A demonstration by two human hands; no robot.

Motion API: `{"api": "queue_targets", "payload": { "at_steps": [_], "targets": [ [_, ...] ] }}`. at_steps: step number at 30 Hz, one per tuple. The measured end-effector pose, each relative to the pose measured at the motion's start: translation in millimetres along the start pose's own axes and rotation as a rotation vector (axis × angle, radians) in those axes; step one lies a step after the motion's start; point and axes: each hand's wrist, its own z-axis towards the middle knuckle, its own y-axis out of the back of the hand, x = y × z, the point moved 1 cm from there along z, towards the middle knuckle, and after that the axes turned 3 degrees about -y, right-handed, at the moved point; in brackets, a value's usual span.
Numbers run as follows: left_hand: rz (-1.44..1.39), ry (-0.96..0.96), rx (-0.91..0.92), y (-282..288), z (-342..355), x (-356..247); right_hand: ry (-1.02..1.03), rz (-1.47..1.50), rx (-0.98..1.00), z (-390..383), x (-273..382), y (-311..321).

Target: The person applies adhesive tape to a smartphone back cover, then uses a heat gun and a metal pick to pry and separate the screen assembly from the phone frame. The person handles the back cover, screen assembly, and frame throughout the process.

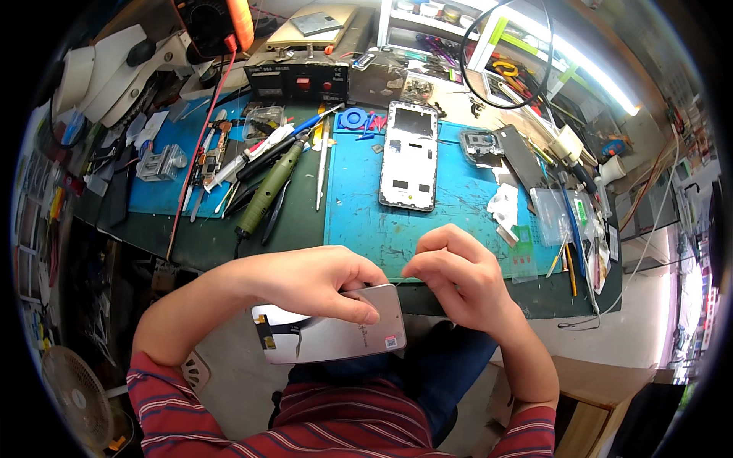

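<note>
1. Evidently, my left hand (317,282) has the silvery display panel (324,340) pinched at its far edge, toward the right end: thumb flat on the upturned face, the other fingers mostly hidden beyond that edge.
2. My right hand (466,282) hovers just beside the panel's far right corner, fingers curled, tips seemingly drawn together. Whether anything thin is caught between them, I cannot tell.
3. Reason for the hold, in my judgement: gripping one edge steadies the panel, leaves most of its face uncovered and puts that corner within reach of my right fingertips.
4. Reason for placement, likewise judged: the phone frame (412,160) lies on the blue mat (351,229) beyond my right fingers, probably to be clear of the panel. Beyond my left fingers lies a green tool (271,191), likely within reach.
5. Panel's condition: held over my jeans (458,366), slightly tilted. Glossy, mirror-like; dark strip with yellowish patches left of my thumb, small pale label to its right.
</note>
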Motion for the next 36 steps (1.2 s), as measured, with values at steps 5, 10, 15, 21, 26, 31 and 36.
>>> {"api": "queue_targets", "payload": {
  "at_steps": [5, 10, 15, 21, 26, 31, 36],
  "targets": [
    [0.034, 0.063, 0.06, 3, 3, -8, 0.047, -0.055, 0.063, 2, -2, -2],
    [0.052, 0.065, 0.067, 3, 3, -9, 0.048, -0.074, 0.089, 0, -2, -4],
    [0.035, 0.036, 0.049, 1, 2, -7, 0.058, -0.093, 0.087, -1, -1, -6],
    [0.05, 0.042, 0.044, 1, 2, -10, 0.071, -0.112, 0.095, -1, -1, -6],
    [0.051, 0.029, 0.04, 0, 2, -9, 0.076, -0.142, 0.102, -2, -1, -3],
    [0.073, 0.048, 0.041, 1, 3, -11, 0.08, -0.114, 0.109, -2, -1, -4],
    [0.107, 0.017, 0.022, 0, 3, -10, 0.064, -0.127, 0.102, -2, -1, -5]
  ]
}}
